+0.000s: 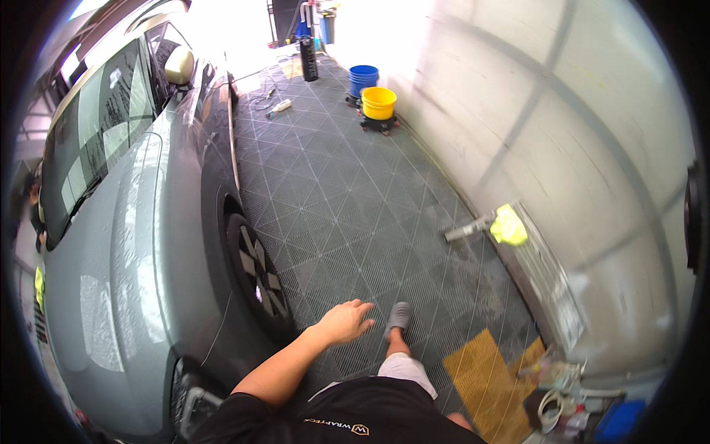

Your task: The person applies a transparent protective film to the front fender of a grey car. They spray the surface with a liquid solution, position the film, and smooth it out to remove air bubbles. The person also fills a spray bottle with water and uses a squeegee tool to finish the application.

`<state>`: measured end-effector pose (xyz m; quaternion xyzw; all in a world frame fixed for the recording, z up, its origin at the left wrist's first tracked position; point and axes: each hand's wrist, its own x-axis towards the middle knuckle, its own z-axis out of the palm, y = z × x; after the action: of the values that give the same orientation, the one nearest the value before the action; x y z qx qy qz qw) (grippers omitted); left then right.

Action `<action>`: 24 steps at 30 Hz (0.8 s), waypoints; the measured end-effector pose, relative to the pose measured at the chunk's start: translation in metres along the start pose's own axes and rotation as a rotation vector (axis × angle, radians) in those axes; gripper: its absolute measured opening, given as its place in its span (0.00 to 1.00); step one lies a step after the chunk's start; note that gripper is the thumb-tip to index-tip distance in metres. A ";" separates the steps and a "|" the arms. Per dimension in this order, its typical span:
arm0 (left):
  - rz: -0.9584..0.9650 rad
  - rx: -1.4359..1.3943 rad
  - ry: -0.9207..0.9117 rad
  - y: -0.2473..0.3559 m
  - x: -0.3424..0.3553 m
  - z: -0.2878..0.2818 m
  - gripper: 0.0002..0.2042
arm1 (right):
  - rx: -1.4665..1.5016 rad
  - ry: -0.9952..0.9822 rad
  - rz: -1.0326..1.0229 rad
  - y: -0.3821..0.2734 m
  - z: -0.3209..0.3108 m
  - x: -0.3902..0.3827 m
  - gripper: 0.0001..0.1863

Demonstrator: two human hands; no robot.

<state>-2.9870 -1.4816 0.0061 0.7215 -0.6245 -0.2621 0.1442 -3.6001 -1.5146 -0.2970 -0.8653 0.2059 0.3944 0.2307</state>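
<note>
My left hand (345,323) is stretched out in front of my body above the tiled floor, beside the car's front wheel (257,274). Its fingers are loosely apart, and I see nothing in them. To my left stands a grey-green car (118,214) with a wet, glossy hood and a side mirror (180,65). My right hand is out of the picture. One grey shoe (399,317) shows on the floor just right of my left hand.
Blue (363,77) and yellow (379,103) buckets stand on wheeled bases along the right wall. A white bottle (281,106) lies farther off. A metal bench (543,270) holding a yellow cloth (509,226) stands against the wall. Assorted supplies and a blue box (621,420) crowd the lower right.
</note>
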 end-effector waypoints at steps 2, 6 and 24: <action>-0.075 0.193 -0.107 -0.031 0.078 -0.002 0.22 | 0.086 -0.044 0.125 0.096 -0.055 0.033 0.10; -0.248 0.104 -0.273 -0.081 0.145 -0.050 0.24 | 0.245 -0.270 0.213 0.177 -0.196 0.104 0.10; -0.538 -0.120 0.173 -0.448 0.528 -0.434 0.24 | 0.419 0.471 -0.091 0.104 -1.160 0.629 0.15</action>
<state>-2.3315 -1.9689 0.0179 0.8710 -0.3794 -0.2652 0.1647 -2.5944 -2.3597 -0.1348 -0.8748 0.2916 0.1215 0.3674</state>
